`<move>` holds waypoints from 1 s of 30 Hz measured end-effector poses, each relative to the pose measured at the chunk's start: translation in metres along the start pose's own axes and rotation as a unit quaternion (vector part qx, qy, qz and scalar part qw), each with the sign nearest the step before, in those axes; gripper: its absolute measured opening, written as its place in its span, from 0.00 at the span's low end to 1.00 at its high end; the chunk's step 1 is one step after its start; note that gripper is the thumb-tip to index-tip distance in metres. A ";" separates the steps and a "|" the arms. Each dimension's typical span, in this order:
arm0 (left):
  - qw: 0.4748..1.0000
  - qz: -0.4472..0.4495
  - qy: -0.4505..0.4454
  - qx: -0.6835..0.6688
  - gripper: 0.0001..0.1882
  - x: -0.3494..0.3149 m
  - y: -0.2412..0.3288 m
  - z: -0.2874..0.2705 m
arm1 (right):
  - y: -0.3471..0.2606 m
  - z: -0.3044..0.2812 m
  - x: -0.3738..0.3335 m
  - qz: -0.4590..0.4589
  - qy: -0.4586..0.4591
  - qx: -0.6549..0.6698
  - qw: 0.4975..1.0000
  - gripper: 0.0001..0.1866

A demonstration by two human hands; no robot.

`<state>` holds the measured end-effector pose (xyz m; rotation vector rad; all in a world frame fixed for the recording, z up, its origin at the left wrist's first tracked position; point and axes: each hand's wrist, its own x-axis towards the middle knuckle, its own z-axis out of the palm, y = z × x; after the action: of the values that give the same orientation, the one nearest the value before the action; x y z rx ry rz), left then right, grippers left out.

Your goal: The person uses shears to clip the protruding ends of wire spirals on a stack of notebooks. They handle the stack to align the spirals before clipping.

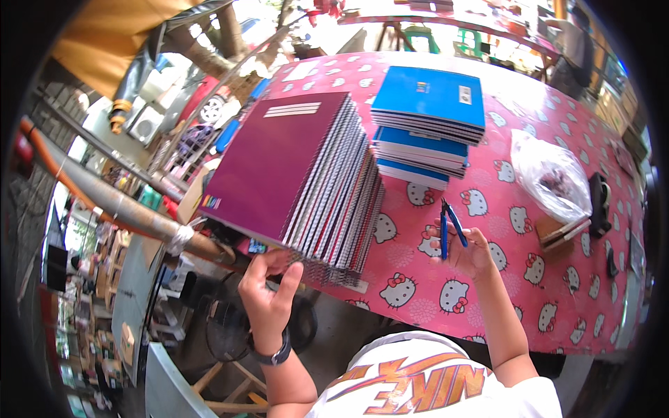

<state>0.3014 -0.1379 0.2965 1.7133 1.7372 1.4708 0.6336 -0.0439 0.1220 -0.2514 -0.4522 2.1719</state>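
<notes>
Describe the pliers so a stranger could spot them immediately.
On the pink table, find the blue notebook stack. Nearer the person, the right hand holds the pliers. Unlike that stack, they are a slim tool with two spread blue handles and dark pointed tips.

Notebook stacks (275, 157) on table (432, 313)
</notes>
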 end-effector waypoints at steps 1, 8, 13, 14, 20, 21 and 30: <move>1.000 0.005 0.013 0.026 0.14 -0.001 0.001 -0.001 | 0.005 0.019 0.004 0.014 -0.027 0.028 0.999 0.25; 0.989 -0.008 0.046 0.141 0.12 -0.009 0.019 0.005 | 0.021 0.078 0.024 0.083 -0.142 0.123 0.979 0.31; 0.976 0.002 0.047 0.213 0.14 -0.011 0.027 0.008 | 0.030 0.133 0.035 -0.101 -0.061 -0.460 0.880 0.26; 0.975 0.002 0.047 0.215 0.14 -0.011 0.030 0.009 | 0.032 0.141 0.040 -0.157 -0.078 -0.611 0.772 0.24; 0.972 0.018 0.048 0.228 0.13 -0.008 0.034 0.010 | 0.047 0.167 0.076 -0.336 -0.054 -0.768 0.543 0.26; 0.973 0.006 0.046 0.226 0.12 -0.008 0.035 0.010 | 0.048 0.169 0.079 -0.315 -0.051 -0.785 0.530 0.26; 0.961 0.069 0.047 0.264 0.10 -0.007 0.031 0.009 | 0.044 0.181 0.082 -0.282 -0.071 -0.840 0.458 0.26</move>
<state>0.3280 -0.1470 0.3137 2.0819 2.2540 1.2230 0.4917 -0.0441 0.2680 -0.7812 -2.2726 0.3377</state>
